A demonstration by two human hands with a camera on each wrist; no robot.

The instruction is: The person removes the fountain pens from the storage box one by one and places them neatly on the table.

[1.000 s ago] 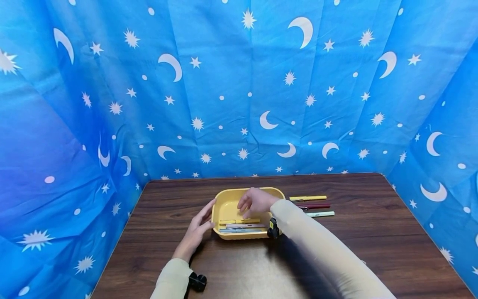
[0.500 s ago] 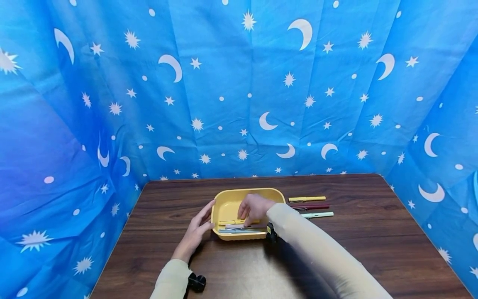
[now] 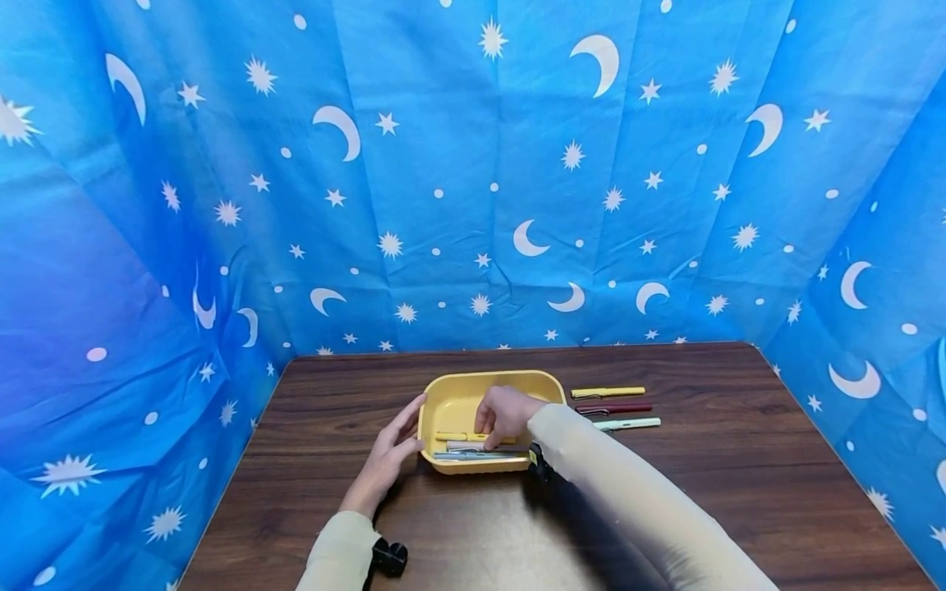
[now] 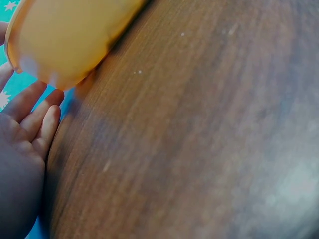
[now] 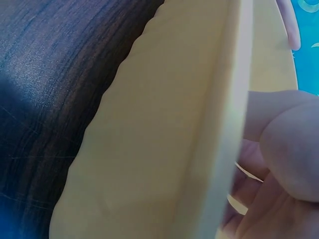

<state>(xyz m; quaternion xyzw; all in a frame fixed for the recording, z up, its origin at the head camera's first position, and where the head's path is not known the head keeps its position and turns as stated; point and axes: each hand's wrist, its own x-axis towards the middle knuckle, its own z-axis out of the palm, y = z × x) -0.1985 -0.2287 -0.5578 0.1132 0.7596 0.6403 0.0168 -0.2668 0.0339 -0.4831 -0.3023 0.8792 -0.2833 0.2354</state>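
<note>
A yellow plastic basket stands near the back of the table. Inside lie a yellow pen, a pale pinkish-grey pen and a light blue pen, side by side near its front wall. My right hand reaches into the basket and pinches the yellow pen between thumb and fingers. Its fingertips are hidden behind the basket wall in the right wrist view. At the basket's left end, my left hand rests its outstretched fingers and thumb against the outside, as the left wrist view confirms.
To the right of the basket, another yellow pen, a dark red pen and a mint green pen lie in a row on the dark wooden table. A blue curtain with moons and stars surrounds the table.
My right hand has lowered from above the pens and taken hold of the yellow one, which has shifted slightly. My left hand keeps its place at the basket.
</note>
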